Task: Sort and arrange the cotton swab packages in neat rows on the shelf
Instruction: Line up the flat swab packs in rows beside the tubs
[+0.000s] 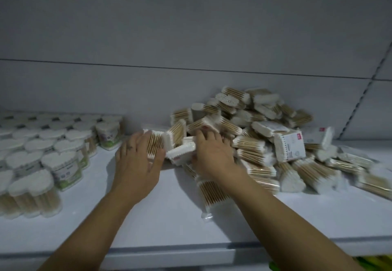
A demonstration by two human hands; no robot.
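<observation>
Your left hand (135, 160) lies fingers-spread on a standing swab pack (156, 146) mid-shelf (169, 217) while your right hand (210, 154), fingers splayed, presses the loose pile (265, 134), and these look light, crinkly and slippery, so grip the flat sides.

On the shelf (169, 217), tubs (42, 154) stand in rows at the left. A heap of packs (265, 132) lies at the right, back against the wall (191, 37). Between them, the left hand (135, 164) rests on one pack (156, 145); the right hand (212, 154) lies on the heap's near left edge.
</observation>
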